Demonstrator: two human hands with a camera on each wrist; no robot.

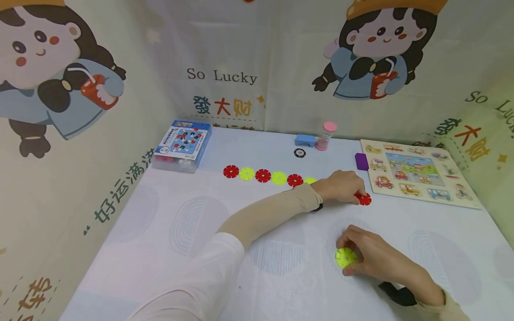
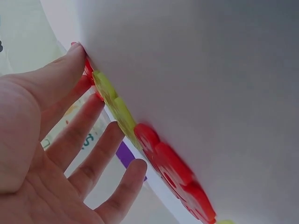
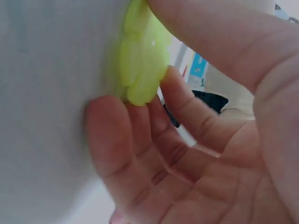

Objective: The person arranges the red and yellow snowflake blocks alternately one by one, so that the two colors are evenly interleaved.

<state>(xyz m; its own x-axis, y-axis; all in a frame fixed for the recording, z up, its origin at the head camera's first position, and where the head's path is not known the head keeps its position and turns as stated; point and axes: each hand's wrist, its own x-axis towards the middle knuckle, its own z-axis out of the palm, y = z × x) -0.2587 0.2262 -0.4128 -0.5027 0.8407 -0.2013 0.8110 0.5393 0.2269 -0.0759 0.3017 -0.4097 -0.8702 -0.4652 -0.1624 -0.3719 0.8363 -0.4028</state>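
Red disc [image 1: 363, 198] lies flat on the table [image 1: 201, 232] at the right end of a row of discs [image 1: 263, 175], where red and yellow-green pieces alternate toward the left. The left hand [image 1: 340, 186] reaches across from the left, and its fingers [image 2: 70, 65] touch this red disc; the left wrist view shows one fingertip pressed on the disc's edge while the others are spread and nearly straight, gripping nothing. The hand covers part of the row, so whether the red disc touches its neighbour cannot be told.

Nearer the person, well apart from the row, a yellow disc [image 1: 346, 257] sits on the table under the right hand [image 1: 371, 256]. The right wrist view shows the thumb and curled fingers [image 3: 140, 121] pinching that disc [image 3: 142, 65] at its rim, its lower face against the table.

Just right of the red disc lies a wooden vehicle puzzle [image 1: 417, 171], with a purple block [image 1: 361, 161] beside its near-left corner. Farther back stand a pink sand timer [image 1: 326, 135], a blue block [image 1: 305, 140] and a small black round piece [image 1: 299, 153]. At the back left is a clear box [image 1: 182, 145] with a blue printed lid. Printed cloth with cartoon figures [image 1: 377, 49] hangs behind and beside the table.
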